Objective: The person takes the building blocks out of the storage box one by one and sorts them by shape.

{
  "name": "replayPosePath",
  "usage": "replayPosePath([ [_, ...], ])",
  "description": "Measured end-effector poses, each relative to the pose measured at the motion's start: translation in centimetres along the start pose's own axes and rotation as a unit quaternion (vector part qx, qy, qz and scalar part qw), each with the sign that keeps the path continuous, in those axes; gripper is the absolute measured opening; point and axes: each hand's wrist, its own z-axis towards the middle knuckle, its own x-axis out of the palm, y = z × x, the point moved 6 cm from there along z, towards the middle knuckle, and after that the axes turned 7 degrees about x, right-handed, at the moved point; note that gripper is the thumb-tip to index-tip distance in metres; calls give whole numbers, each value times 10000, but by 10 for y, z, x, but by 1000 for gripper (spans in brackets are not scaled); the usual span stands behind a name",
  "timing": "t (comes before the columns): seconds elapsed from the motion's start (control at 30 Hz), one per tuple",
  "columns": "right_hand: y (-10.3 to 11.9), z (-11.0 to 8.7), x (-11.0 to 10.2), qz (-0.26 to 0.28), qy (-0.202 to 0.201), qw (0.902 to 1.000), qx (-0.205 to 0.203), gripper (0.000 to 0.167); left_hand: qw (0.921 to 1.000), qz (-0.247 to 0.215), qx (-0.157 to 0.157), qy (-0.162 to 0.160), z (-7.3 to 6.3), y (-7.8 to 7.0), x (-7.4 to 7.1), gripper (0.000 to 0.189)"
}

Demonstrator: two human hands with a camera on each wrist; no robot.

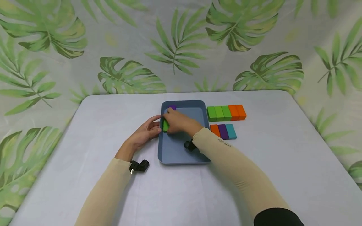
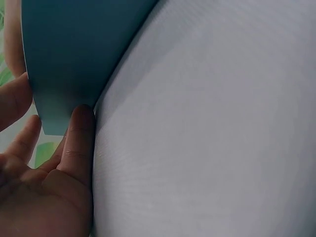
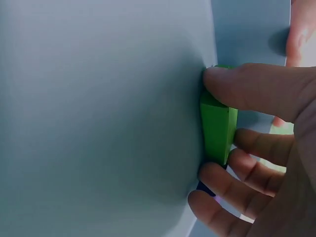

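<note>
My right hand (image 1: 179, 121) reaches into a blue-grey tray (image 1: 181, 157) and holds a green block (image 3: 216, 131) along the inside of its left wall. In the right wrist view the thumb lies over one end of the block, with curled fingers at its side and far end. A purple block (image 1: 172, 107) sits in the tray's far left corner, partly hidden by fingers. Outside that same wall, my left hand (image 1: 145, 133) rests its loosely bent fingers against the tray. The left wrist view shows fingertips (image 2: 81, 116) at the tray's outer side.
Right of the tray, a row of three green blocks (image 1: 219, 113) and two orange blocks (image 1: 237, 112) lies on the white-covered table (image 1: 282, 150). Nearer stands a shorter row: an orange block (image 1: 215, 129), a purple block (image 1: 223, 131) and a teal block (image 1: 231, 131).
</note>
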Motion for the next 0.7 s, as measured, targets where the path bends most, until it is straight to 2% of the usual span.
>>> replayPosePath([
  [0.37, 1, -3, 1, 73, -69, 9997, -225, 63, 10000, 42, 20, -8, 1, -2, 1, 68],
  [0.7, 4, -5, 2, -103, 124, 9992, -354, 64, 10000, -20, -6, -29, -1, -2, 0, 69],
])
